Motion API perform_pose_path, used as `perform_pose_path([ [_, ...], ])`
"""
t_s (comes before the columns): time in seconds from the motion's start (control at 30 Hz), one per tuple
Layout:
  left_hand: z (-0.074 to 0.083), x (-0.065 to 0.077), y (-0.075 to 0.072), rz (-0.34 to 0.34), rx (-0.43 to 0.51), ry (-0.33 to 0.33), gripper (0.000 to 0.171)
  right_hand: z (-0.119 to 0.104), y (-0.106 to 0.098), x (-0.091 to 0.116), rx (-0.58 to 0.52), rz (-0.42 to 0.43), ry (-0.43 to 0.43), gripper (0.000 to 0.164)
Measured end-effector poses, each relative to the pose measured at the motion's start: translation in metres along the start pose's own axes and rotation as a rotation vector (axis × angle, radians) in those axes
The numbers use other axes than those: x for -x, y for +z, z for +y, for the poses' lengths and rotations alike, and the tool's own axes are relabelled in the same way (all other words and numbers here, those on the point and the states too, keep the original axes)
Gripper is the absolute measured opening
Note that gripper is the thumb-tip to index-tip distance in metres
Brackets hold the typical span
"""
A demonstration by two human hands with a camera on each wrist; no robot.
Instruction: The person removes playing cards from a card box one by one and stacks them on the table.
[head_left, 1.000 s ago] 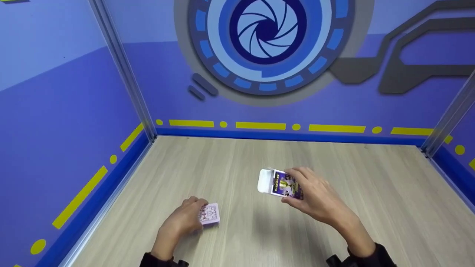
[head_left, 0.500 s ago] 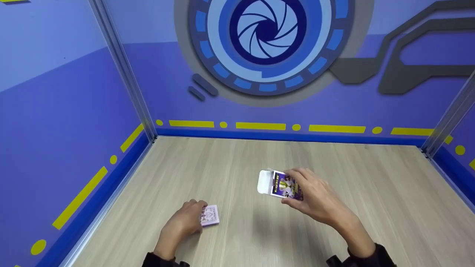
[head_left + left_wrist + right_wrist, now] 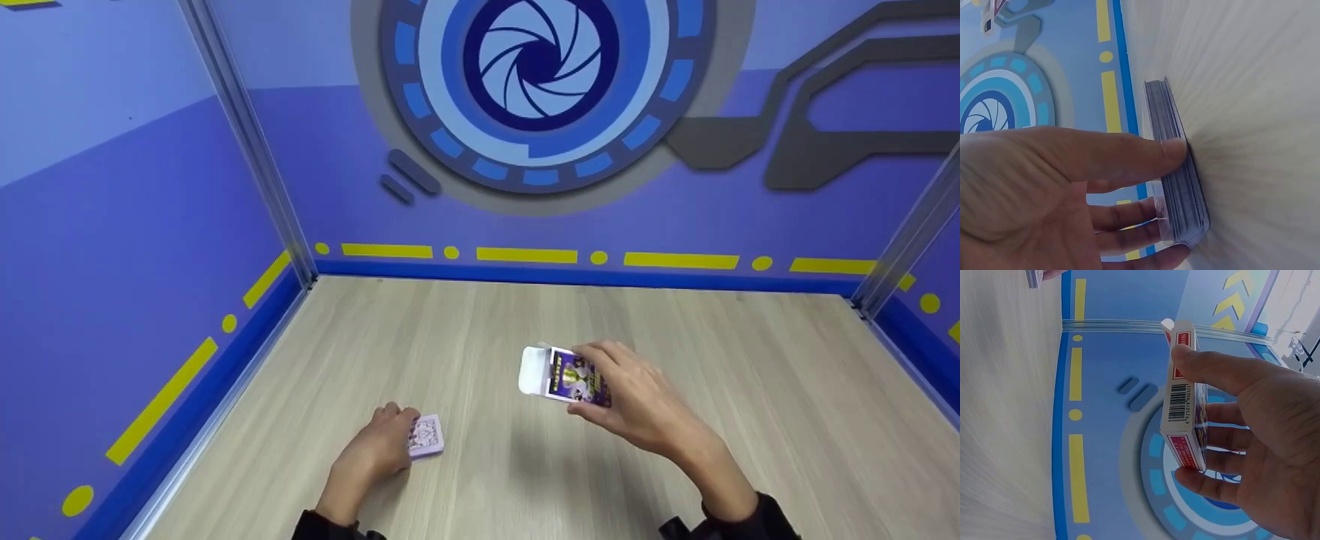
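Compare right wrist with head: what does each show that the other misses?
Only right wrist: the barcode and red label on the box.
Only head: the pattern on top of the deck, and the black cuffs.
Both: the right hand gripping the box, the table, and the left hand at the deck, though right wrist catches just a bit of those two.

We hold our left hand [image 3: 373, 444] low with its back upward, our left thumb [image 3: 1120, 154] laid across opposite our lightly bent left fingers [image 3: 1123, 215] in a pinch. We have our right hand [image 3: 637, 397] raised higher, gripping between our right thumb [image 3: 1216, 367] and our slightly spread right fingers [image 3: 1229, 437]. Our left wrist [image 3: 345, 491] and right wrist [image 3: 709, 461] slant inward, well apart.
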State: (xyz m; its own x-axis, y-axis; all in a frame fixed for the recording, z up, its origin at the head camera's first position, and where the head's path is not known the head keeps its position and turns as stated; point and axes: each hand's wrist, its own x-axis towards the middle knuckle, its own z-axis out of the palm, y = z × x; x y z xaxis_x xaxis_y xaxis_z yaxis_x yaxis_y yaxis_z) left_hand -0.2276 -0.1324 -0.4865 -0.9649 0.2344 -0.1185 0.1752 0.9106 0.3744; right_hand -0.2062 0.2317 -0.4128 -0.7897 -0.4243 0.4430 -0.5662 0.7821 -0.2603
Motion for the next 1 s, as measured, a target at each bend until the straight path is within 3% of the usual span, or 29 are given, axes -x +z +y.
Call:
perform_pose_path([
  [0.37, 0.0030, -0.0011, 0.0018, -0.010, 0.052, -0.011, 0.068, -0.0005, 0.0023, -0.0001, 0.004, -0.004, -0.009, 0.068],
  [0.63, 0.0033, -0.0021, 0.0051, 0.025, 0.012, 0.015, 0.059, -0.0010, 0.0031, 0.0002, 0.021, -0.001, -0.014, 0.069],
  [1.0, 0.0040, -0.0020, 0.0019, 0.034, 0.014, 0.021, 0.063, -0.0026, 0.0039, 0.0001, 0.012, -0.022, 0.003, 0.070],
])
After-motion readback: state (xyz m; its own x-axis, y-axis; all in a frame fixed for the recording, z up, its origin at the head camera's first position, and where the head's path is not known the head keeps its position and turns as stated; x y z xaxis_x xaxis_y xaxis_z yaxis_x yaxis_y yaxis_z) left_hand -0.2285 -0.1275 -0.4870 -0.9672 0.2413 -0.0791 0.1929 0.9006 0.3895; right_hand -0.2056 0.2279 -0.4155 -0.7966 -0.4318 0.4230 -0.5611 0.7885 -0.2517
